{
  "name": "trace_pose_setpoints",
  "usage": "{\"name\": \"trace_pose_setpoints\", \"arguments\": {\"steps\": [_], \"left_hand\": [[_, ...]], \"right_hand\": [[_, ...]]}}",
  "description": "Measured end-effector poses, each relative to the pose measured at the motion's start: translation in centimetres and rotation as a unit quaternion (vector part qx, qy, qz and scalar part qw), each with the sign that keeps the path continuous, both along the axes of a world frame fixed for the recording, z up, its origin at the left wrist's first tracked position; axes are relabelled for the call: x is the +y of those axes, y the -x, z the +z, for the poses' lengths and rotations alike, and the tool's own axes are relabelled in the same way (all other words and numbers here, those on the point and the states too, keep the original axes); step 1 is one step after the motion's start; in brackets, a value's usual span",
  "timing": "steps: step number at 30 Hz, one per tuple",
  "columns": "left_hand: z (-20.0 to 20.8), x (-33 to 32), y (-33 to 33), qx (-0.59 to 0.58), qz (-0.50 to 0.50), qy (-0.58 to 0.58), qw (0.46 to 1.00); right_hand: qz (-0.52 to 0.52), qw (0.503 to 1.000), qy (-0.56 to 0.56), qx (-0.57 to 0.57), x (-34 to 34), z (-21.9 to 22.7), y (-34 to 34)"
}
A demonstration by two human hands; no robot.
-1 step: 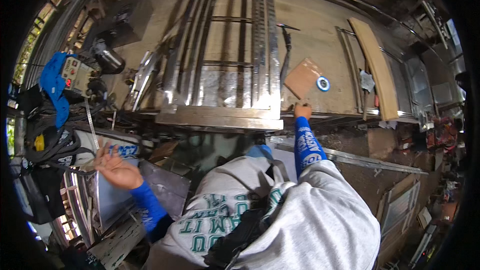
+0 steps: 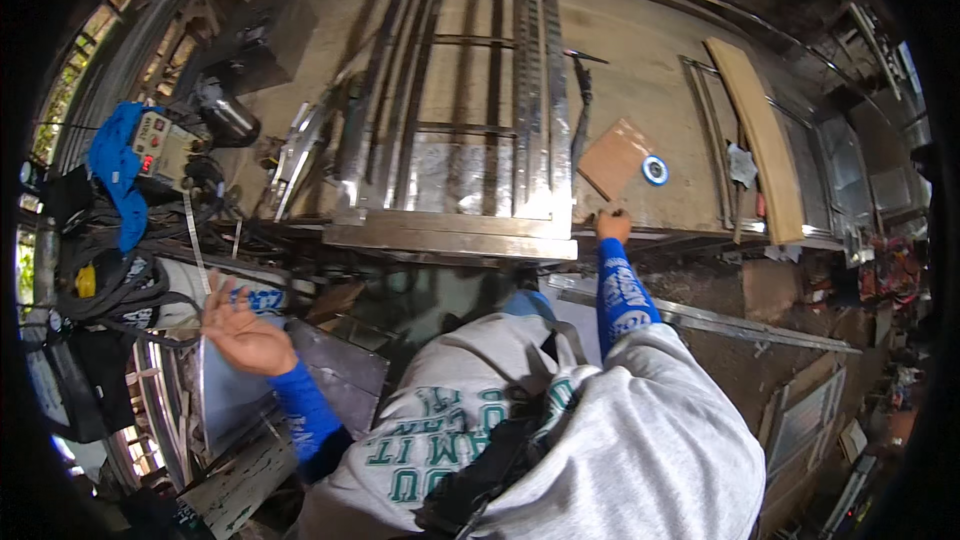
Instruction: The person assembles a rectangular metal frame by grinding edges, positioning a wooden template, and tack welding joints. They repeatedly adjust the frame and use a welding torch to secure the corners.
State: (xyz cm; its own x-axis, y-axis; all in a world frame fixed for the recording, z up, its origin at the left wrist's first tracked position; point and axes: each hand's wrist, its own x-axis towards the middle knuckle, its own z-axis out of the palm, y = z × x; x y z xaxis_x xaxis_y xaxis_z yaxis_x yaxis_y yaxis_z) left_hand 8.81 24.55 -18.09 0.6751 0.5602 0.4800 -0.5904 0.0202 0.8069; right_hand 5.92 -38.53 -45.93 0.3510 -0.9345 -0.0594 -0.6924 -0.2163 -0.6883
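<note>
My left hand (image 2: 245,335) is out to my left with its fingers spread and nothing in it, hovering over a grey metal sheet (image 2: 232,395). My right hand (image 2: 613,225) reaches forward to the front edge of the workbench (image 2: 650,80), with its fingers curled at the right corner of a shiny steel frame (image 2: 450,175) lying there. Whether that hand grips anything is hidden. Both forearms wear blue sleeves. A brown square board (image 2: 612,158) and a blue-and-white disc (image 2: 655,170) lie just beyond the right hand.
A wooden plank (image 2: 765,135) lies on the bench's right side. A welding machine (image 2: 160,145) under a blue cloth (image 2: 110,175) sits at the left above tangled black cables (image 2: 110,285). A long metal bar (image 2: 730,322) lies below the bench on the right.
</note>
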Motion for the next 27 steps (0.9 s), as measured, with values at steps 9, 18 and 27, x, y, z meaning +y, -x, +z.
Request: {"name": "trace_pose_setpoints", "arguments": {"steps": [9, 18, 27], "left_hand": [[-2.4, -2.9, -0.6, 0.049, -0.011, 0.001, 0.999], [-3.5, -5.1, 0.1, 0.146, -0.005, 0.161, 0.976], [9.7, -9.4, -1.4, 0.152, -0.021, -0.049, 0.987]], "right_hand": [[0.171, 0.985, 0.006, -0.005, -0.4, 0.6, 2.4], [0.050, 0.996, 0.066, -0.025, -1.8, -0.4, 1.7], [-0.004, 0.872, -0.081, -0.483, -4.4, 15.8, -5.0]]}}
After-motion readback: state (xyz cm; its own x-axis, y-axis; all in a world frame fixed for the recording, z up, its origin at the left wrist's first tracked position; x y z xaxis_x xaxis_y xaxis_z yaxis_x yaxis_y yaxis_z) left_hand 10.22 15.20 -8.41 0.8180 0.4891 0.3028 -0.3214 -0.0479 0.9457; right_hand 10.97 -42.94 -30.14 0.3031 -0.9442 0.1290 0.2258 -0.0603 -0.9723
